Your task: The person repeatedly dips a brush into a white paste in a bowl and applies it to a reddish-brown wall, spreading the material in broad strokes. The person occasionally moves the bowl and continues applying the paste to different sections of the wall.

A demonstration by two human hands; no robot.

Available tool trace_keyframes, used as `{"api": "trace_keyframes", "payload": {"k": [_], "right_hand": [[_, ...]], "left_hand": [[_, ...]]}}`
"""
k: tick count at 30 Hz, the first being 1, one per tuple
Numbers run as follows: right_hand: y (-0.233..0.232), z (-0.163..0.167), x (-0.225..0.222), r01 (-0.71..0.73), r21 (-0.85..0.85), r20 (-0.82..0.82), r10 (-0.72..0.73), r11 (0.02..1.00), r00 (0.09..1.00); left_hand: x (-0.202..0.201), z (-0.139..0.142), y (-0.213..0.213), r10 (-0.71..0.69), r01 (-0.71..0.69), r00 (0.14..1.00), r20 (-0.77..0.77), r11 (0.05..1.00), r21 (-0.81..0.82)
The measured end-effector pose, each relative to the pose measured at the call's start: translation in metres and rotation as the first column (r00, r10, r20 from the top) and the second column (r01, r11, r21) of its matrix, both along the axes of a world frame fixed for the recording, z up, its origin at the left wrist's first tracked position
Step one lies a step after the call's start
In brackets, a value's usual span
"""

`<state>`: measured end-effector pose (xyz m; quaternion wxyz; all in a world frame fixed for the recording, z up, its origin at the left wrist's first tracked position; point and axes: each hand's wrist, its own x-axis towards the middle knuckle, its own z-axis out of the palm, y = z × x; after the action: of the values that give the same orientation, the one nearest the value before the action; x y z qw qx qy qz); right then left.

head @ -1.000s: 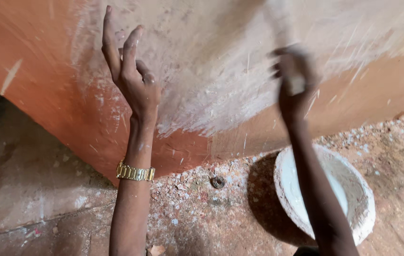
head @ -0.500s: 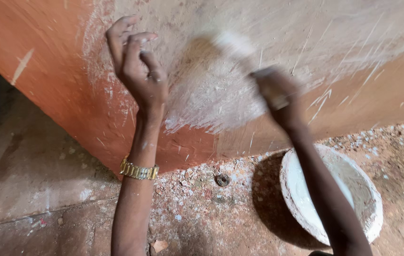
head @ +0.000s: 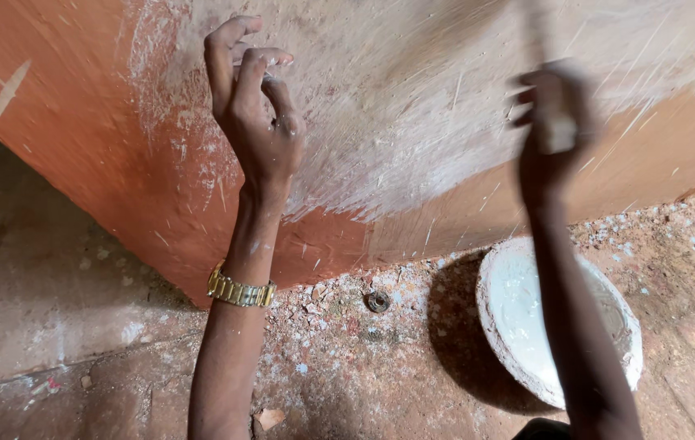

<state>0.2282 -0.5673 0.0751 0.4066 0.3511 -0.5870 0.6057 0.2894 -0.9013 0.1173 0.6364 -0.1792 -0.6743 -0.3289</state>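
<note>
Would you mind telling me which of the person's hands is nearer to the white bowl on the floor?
The right hand: it is raised against the wall above the white bowl. The left hand, fingers curled at the wall, is farther off to the left.

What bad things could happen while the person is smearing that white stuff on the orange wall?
The right hand is blurred from swinging fast, so white plaster could flick toward the eyes or onto the floor. The white-caked bowl sits right below that arm, near the wall; a low swing might knock or tip it. The left hand is held close to the wet patch, so the gold bracelet may get splattered.
</note>
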Motion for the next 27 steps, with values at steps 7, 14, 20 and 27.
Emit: {"api": "trace_keyframes", "payload": {"k": [7,14,20,27], "right_hand": [[-0.072,-0.014,0.038,0.458,0.531,-0.559,-0.111,0.713,0.822],[0.023,0.025,0.045,0.252,0.666,-0.136,-0.218,0.702,0.966],[0.135,0.023,0.090,0.345,0.749,-0.049,-0.471,0.566,0.881],[0.248,-0.122,0.152,-0.017,0.818,0.543,-0.762,0.575,0.353]], "left_hand": [[0.021,0.029,0.007,-0.077,0.081,0.996,-0.040,0.991,0.106],[0.021,0.021,0.067,-0.261,0.276,0.957,-0.123,0.953,0.126],[-0.024,-0.034,0.171,-0.593,0.577,0.770,0.234,0.805,0.139],[-0.032,-0.174,0.285,-0.312,0.872,0.397,0.863,0.422,-0.249]]}}
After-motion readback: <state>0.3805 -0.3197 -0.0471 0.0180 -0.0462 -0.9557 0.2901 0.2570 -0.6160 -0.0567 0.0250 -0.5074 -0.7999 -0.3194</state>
